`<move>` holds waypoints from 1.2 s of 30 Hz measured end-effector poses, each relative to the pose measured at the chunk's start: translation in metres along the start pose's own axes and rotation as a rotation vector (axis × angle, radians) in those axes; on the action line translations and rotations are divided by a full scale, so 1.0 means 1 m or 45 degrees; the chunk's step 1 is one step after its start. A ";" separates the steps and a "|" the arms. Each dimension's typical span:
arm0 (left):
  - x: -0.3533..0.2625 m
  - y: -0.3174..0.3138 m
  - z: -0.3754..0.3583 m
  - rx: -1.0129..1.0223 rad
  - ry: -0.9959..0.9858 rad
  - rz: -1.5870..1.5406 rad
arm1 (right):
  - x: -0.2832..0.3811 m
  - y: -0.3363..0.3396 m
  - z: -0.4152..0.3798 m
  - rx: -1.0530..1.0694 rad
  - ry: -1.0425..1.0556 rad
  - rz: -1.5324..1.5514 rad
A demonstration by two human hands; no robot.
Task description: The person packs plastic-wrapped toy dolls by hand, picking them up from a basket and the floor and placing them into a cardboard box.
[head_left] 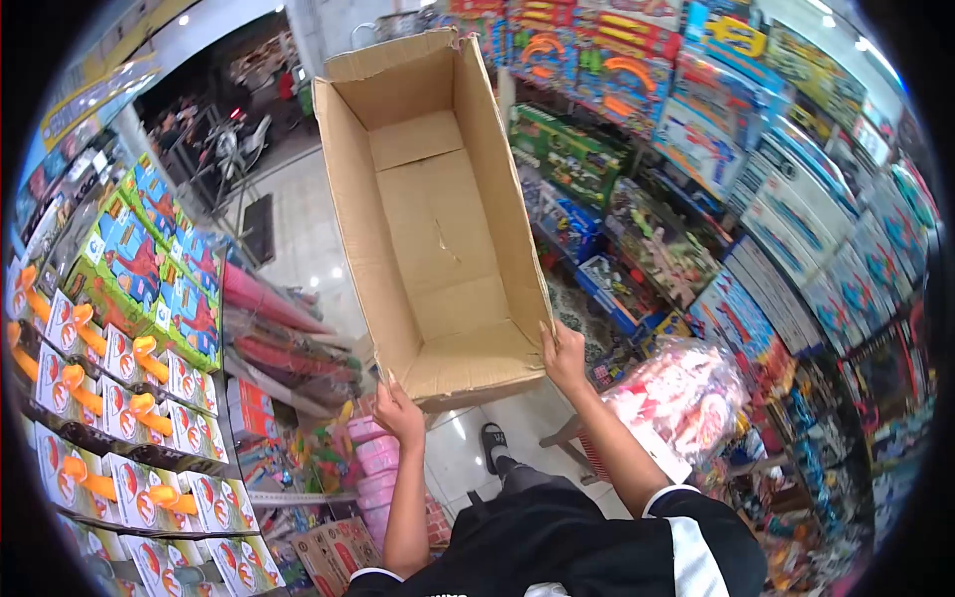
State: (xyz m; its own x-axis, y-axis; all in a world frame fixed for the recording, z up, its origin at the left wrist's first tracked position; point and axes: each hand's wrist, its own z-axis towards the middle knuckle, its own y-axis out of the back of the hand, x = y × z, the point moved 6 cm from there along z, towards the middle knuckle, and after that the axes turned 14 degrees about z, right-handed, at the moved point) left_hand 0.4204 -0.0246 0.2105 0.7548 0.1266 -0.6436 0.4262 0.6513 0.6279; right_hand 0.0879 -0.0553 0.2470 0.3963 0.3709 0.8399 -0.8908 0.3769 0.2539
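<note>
A long, open-topped cardboard box (438, 219) is held out in front of me, tilted so that its inside faces the camera. A small torn strip shows on its bottom; otherwise I see only bare cardboard in it. My left hand (399, 412) pinches the near left corner of the rim. At the near right corner, my right hand (564, 355) has its fingers closed over the edge. The outer underside of the box is hidden.
Boxed toys with orange parts (119, 398) fill the left shelves. More toy boxes (647, 229) line the right wall. A clear bag of pink and white items (686, 393) sits by my right arm. Pink packages (376, 468) are stacked below my left hand. A doorway with a motorbike (239, 139) lies ahead.
</note>
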 end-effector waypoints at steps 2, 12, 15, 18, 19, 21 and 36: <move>-0.026 0.009 -0.014 -0.060 -0.132 -0.080 | 0.017 0.036 -0.018 -0.090 0.067 -0.018; -0.133 0.019 -0.083 0.057 -0.347 -0.566 | 0.098 0.191 -0.104 -0.465 0.073 -0.269; -0.160 0.026 -0.105 0.175 -0.391 -0.667 | 0.122 0.225 -0.133 -0.618 0.234 -0.386; -0.187 0.031 -0.127 0.227 -0.468 -0.734 | 0.141 0.256 -0.160 -0.691 0.250 -0.487; -0.195 0.035 -0.134 0.179 -0.520 -0.763 | 0.142 0.266 -0.168 -0.743 0.308 -0.499; -0.210 0.038 -0.146 0.202 -0.556 -0.815 | 0.150 0.282 -0.185 -0.797 0.297 -0.534; -0.292 0.096 -0.297 0.439 -0.727 -1.091 | 0.226 0.404 -0.353 -1.112 0.289 -0.758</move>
State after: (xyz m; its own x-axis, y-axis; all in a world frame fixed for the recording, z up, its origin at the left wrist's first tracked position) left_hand 0.0930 0.2232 0.3285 0.2219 -0.6949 -0.6840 0.9719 0.1008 0.2130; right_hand -0.1043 0.4805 0.3702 0.8254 0.0429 0.5629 -0.1106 0.9901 0.0868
